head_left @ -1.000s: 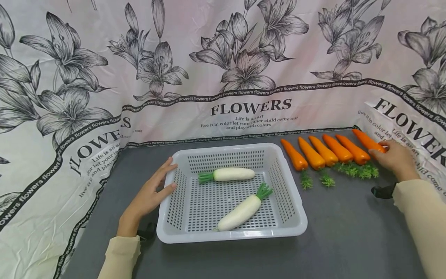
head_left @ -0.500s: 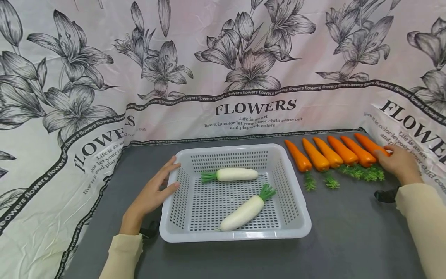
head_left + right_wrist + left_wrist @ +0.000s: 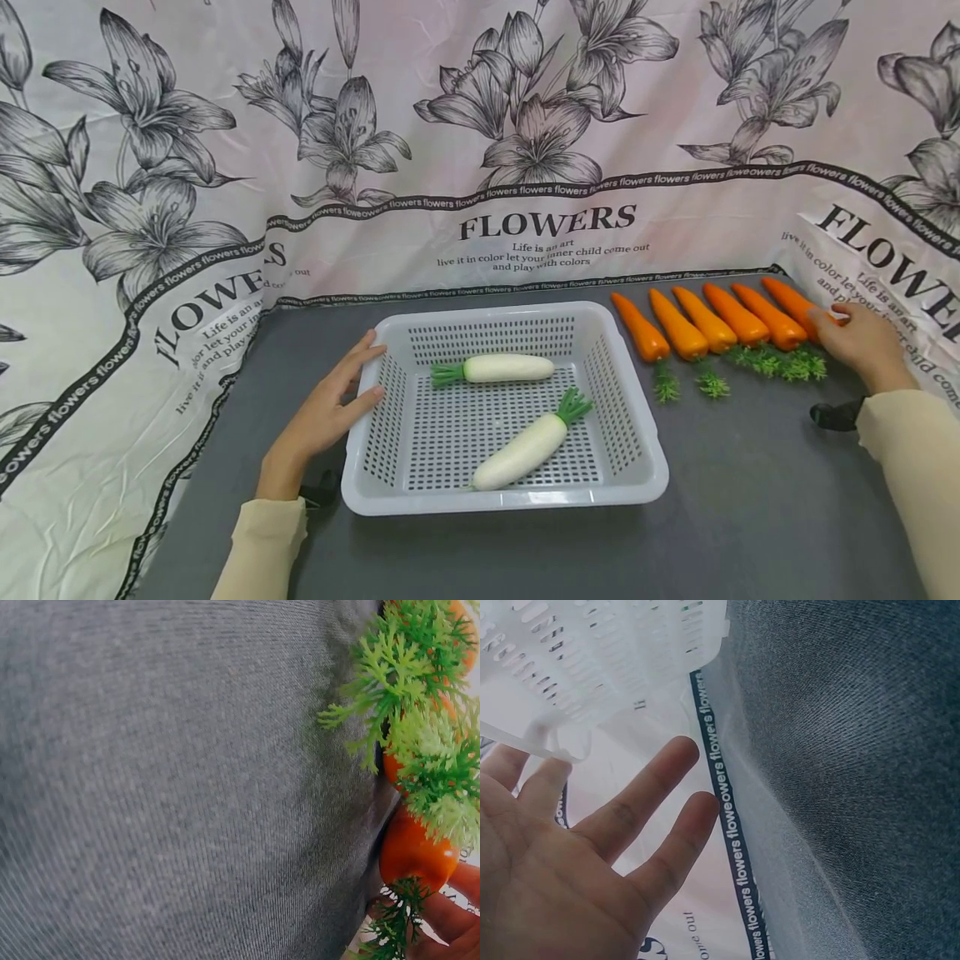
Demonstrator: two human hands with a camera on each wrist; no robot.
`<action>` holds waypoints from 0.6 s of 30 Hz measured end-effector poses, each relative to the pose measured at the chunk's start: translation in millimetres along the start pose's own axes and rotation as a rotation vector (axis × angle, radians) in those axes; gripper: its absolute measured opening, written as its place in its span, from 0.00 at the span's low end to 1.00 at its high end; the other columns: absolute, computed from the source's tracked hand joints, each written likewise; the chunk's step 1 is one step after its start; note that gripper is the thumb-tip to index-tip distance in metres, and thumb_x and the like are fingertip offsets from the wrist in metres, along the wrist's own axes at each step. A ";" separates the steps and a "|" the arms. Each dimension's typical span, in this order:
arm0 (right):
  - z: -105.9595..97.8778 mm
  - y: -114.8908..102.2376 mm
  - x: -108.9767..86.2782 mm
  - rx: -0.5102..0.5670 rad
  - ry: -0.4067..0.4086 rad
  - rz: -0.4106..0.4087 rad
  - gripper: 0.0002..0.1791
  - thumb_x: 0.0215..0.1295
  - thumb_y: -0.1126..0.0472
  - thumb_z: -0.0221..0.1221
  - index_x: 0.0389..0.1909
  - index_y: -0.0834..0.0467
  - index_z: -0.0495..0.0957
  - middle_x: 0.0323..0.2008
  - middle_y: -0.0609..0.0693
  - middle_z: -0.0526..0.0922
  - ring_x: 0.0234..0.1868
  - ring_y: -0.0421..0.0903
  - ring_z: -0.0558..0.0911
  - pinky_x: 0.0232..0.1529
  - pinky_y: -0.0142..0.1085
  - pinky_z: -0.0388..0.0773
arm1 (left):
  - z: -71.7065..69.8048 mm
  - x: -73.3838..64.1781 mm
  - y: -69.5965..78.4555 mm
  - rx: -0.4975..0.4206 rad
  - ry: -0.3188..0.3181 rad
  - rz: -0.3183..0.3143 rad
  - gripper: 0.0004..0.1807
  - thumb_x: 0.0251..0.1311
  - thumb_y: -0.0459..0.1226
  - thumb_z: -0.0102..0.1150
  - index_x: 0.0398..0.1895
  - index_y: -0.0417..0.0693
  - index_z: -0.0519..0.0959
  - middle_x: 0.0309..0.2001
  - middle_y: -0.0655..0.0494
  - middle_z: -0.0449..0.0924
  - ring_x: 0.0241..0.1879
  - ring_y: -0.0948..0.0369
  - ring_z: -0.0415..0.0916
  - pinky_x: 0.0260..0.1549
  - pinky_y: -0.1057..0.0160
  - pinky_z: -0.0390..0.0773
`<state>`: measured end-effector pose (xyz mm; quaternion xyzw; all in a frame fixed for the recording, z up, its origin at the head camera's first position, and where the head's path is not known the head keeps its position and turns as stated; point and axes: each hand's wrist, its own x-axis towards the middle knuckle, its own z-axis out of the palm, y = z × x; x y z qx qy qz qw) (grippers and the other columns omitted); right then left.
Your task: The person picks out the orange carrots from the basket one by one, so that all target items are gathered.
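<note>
My right hand (image 3: 862,343) holds the rightmost carrot (image 3: 789,302) by its thick end, which the hand partly covers in the head view. In the right wrist view, fingers (image 3: 448,916) curve against this carrot (image 3: 418,851) beside its green top (image 3: 397,919). Left of it, more orange carrots (image 3: 742,315) lie in a slanted row, leafy ends toward me. My left hand (image 3: 330,408) rests spread on the left rim of a white perforated basket (image 3: 502,500). Its fingers (image 3: 649,787) are straight in the left wrist view. Two white radishes (image 3: 521,454) with green stalks lie inside.
The basket stands on a dark grey cloth-covered table (image 3: 750,500), just left of the carrot row. A floral-print curtain (image 3: 540,108) closes off the back and both sides. The carrots' tips lie near its lower edge.
The rightmost carrot, in my right hand, has shifted slightly left, closer to its neighbour in the row. My left hand stays on the basket rim. The head view has shifted a little.
</note>
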<state>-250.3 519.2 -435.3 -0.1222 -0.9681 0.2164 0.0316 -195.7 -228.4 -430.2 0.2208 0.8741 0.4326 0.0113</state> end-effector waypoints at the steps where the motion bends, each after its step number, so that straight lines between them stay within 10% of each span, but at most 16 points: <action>1: -0.1 -0.4 -0.9 0.001 -0.002 0.005 0.43 0.77 0.41 0.36 0.68 0.80 0.57 0.57 0.84 0.66 0.56 0.79 0.68 0.56 0.68 0.64 | 0.2 0.3 0.2 -0.006 -0.002 0.000 0.34 0.73 0.40 0.56 0.80 0.59 0.58 0.84 0.56 0.41 0.56 0.45 0.78 0.39 0.61 0.85; 12: 9.8 -42.0 -17.6 0.123 0.193 -0.077 0.40 0.77 0.44 0.41 0.77 0.69 0.52 0.72 0.79 0.59 0.69 0.81 0.58 0.66 0.72 0.52 | 1.3 3.9 -0.7 0.001 -0.010 0.000 0.35 0.73 0.41 0.56 0.80 0.59 0.58 0.84 0.56 0.40 0.57 0.44 0.78 0.42 0.58 0.85; 18: 22.7 -89.4 -41.5 0.148 0.233 -0.244 0.38 0.78 0.45 0.44 0.78 0.66 0.54 0.74 0.74 0.59 0.73 0.78 0.55 0.67 0.75 0.47 | -5.1 3.1 -2.4 0.068 0.032 0.001 0.34 0.75 0.45 0.52 0.81 0.63 0.56 0.85 0.57 0.34 0.80 0.41 0.47 0.65 0.28 0.64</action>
